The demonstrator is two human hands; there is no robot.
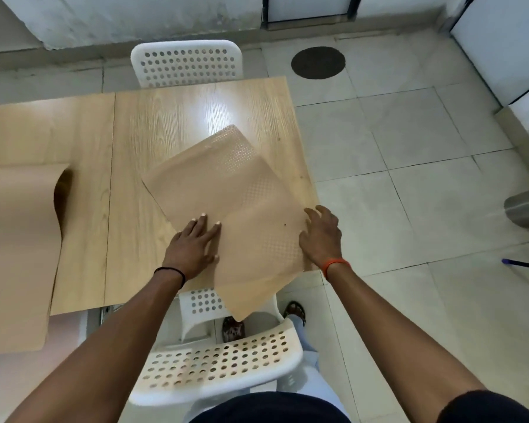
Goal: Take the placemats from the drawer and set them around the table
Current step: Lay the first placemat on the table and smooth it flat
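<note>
A tan placemat (226, 196) lies skewed on the right end of the light wooden table (165, 123), with its near corner hanging over the table's front edge. A second mat of the same colour seems to lie under it, its dotted corner showing at the far side. My left hand (193, 248) rests flat on the mat's near left part, fingers spread. My right hand (321, 236) touches the mat's right edge at the table's corner, fingers apart. Another tan placemat (16, 245) lies at the left, overhanging the front edge.
A white perforated chair (187, 64) stands at the table's far side. Another white chair (223, 367) is tucked in right in front of me. Tiled floor spreads to the right, with a dark round mat (318, 62) and a metal bin (526, 207).
</note>
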